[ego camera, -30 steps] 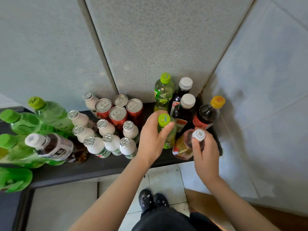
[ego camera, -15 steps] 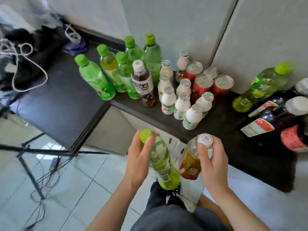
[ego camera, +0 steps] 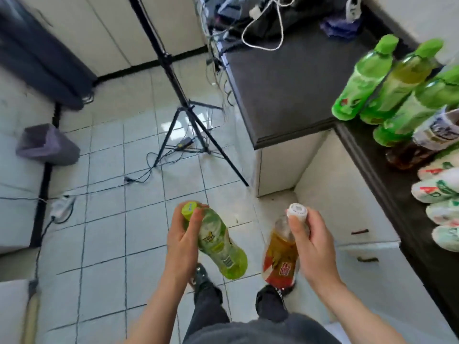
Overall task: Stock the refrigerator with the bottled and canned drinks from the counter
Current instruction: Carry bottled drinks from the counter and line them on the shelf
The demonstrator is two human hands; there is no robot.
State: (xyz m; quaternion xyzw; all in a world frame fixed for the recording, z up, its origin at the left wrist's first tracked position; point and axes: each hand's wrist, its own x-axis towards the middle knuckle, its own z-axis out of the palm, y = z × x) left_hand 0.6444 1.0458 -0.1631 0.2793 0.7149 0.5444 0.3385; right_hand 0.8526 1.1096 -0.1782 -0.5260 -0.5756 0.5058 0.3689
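Note:
My left hand grips a green-capped bottle of pale green drink by its neck, held over the tiled floor. My right hand holds a white-capped bottle of amber tea with a red label near its cap. Both bottles hang clear of the dark counter at the right. On the counter's right part stand several green bottles, a brown tea bottle and small white bottles. No refrigerator is in view.
A black tripod stands on the tiled floor ahead, with cables trailing around its feet. A grey bin sits at the left. Cords and cloth lie on the far counter. White cabinet fronts run below the counter.
I have turned left, away from the counter, carrying both bottles. The drinks on the counter have slid to the right edge of view, and the floor and tripod now fill the middle.

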